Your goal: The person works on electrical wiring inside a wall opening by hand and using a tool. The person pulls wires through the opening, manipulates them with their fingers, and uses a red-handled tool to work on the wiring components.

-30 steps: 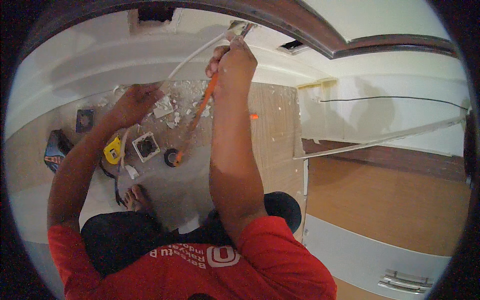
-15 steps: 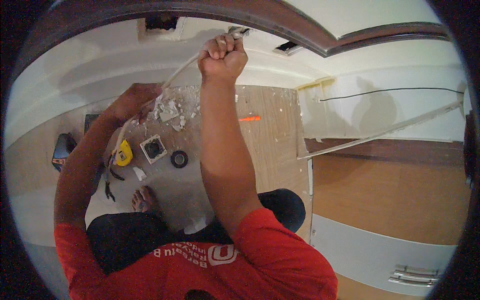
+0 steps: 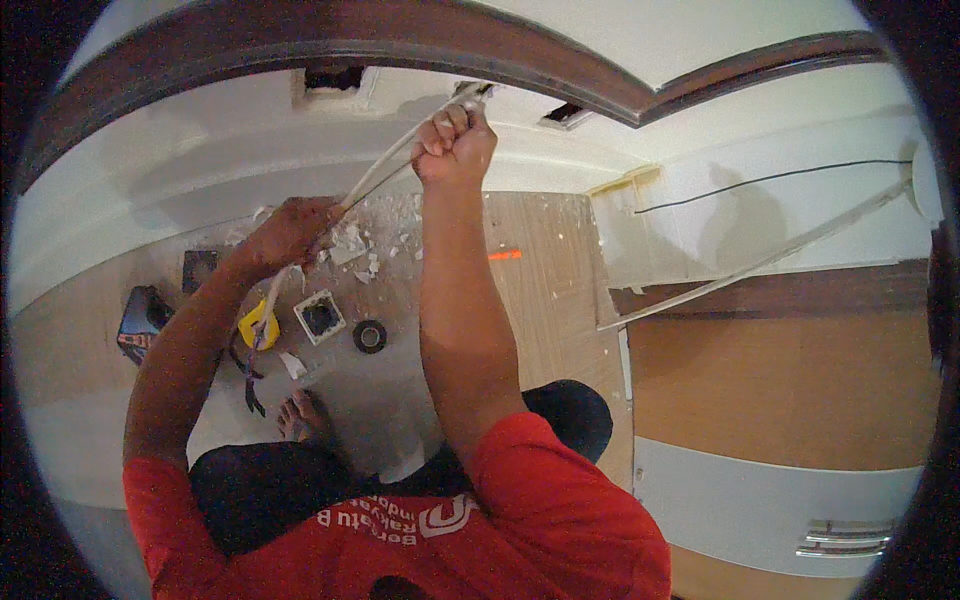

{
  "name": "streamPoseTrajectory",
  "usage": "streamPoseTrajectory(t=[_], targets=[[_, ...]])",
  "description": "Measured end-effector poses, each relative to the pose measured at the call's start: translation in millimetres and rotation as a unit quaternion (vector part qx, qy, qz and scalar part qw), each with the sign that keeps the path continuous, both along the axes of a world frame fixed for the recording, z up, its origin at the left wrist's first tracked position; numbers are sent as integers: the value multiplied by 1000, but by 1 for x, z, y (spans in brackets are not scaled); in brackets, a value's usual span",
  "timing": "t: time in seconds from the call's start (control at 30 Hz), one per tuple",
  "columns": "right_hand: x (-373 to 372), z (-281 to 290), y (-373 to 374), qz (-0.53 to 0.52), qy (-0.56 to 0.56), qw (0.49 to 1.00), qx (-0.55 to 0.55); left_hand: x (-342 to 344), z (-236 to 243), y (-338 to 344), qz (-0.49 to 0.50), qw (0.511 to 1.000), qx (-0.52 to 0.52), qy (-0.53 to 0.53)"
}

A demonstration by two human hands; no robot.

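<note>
A pale cable [image 3: 388, 158] runs down from a hole [image 3: 474, 91] in the wall to my left hand [image 3: 295, 235], whose fingers are closed around it. Its tail hangs below that hand, with dark ends near the floor. My right hand [image 3: 456, 146] is in a fist just under the hole. A thinner strand stretches between the two hands; the right fist grips it, though its fingers hide the exact hold. Beneath the left hand lie a yellow tape measure [image 3: 258, 327], a square white-framed electrical box [image 3: 320, 317] and a roll of black tape [image 3: 369, 336].
Broken plaster [image 3: 350, 243] litters the floor by the wall. An orange tool [image 3: 505, 255] lies right of my right forearm. Two more wall openings flank the hole, under a dark wooden ledge [image 3: 400, 40]. A dark bag [image 3: 145, 320] sits at left, a wooden cabinet [image 3: 770, 380] at right.
The right fist has come slightly down from the hole, uncovering the cable there. A thinner strand now shows between the hands. The whole view has shifted a little.
</note>
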State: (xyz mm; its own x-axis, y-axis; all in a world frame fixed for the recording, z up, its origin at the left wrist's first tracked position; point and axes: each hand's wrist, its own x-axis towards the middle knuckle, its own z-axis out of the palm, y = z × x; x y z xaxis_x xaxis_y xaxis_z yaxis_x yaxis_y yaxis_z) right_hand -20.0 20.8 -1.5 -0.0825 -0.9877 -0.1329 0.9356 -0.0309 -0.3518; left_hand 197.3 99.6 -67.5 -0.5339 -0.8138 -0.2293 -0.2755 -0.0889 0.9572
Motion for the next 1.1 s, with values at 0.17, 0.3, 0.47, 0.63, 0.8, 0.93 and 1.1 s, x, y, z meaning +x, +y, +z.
streamPoseTrajectory(t=[0.17,0.3,0.47,0.63,0.8,0.93,1.1], targets=[[3,2,1,4,64,997,41,8,-4,-9,-79,977,-107,-165],[-3,9,-10,-27,107,989,94,7,9,-14,-69,994,-20,-78],[-21,-4,0,63,44,997,31,0,36,2,6,991,128,50],[-15,15,-1,10,207,966,151,12,43,-18,-60,994,84,35],[-42,0,2,94,58,993,33,-4,21,-12,-45,986,115,113],[-2,20,5,28,173,964,200,14,4,-15,-18,991,85,104],[-13,2,-5,66,-56,995,50,17,-3,-18,3,855,275,439]])
